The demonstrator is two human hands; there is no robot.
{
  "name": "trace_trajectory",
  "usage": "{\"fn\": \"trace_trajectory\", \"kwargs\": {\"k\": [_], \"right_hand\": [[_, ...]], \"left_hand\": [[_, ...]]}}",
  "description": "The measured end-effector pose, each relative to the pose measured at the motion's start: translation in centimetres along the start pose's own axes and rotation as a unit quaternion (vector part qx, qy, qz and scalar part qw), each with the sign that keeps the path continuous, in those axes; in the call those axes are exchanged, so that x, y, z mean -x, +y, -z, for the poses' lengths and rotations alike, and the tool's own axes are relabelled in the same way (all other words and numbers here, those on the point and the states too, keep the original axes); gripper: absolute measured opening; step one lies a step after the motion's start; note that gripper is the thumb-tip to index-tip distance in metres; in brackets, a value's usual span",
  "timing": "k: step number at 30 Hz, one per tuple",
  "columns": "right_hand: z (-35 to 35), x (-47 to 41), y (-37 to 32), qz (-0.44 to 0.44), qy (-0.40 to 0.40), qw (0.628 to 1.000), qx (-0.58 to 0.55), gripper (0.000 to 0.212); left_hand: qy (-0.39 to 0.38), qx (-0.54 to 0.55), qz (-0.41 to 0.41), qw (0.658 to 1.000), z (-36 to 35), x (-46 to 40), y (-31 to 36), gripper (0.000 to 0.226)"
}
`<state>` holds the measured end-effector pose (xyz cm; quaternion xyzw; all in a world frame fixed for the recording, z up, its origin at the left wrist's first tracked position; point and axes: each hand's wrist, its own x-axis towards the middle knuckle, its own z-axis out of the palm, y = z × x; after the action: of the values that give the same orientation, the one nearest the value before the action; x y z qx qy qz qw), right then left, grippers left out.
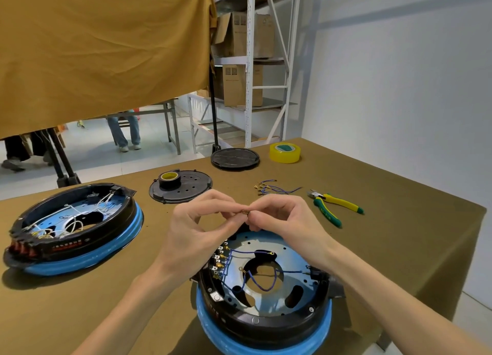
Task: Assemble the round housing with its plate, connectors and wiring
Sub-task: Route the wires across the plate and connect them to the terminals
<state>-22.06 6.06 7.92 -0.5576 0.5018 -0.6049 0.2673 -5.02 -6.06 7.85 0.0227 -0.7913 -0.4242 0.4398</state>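
Yellow tape roll [285, 152] far R, cardboard boxes [241, 34] on shelving [250, 62] behind.

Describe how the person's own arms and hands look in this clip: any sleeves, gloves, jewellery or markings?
Both hands are bare: no gloves on the left hand or the right hand. Both forearms are uncovered down to the frame's lower edge, so no sleeve shows. No watch, bracelet or ring is visible on either wrist or on the fingers that show, and no markings or tape.

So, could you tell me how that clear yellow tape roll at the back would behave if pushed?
The yellow tape roll lies flat on the table, so it probably slides rather than rolls. It looks light, and the cloth cover may drag on it.
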Motion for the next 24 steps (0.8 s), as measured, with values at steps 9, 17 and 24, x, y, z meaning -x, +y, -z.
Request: {"fn": "trace_trajectory", "kwargs": {"k": [9,17,24], "right_hand": [[0.4,1.0,-0.7,0.011,0.019,1.0,-0.002,0.014],[0.0,1.4,-1.1,-0.092,-0.097,0.989,-0.058,0.018],[0.6,1.1,-1.4,-0.108,-0.136,0.985,-0.002,0.019]], "left_hand": [[-0.003,0.031,0.013,0.999,-0.6,0.1,0.6,0.016],[0.002,0.019,0.017,1.0,-0.4,0.2,0.3,0.017],[-0.03,-0.003,0.02,0.999,0.6,0.0,-0.3,0.016]]}}
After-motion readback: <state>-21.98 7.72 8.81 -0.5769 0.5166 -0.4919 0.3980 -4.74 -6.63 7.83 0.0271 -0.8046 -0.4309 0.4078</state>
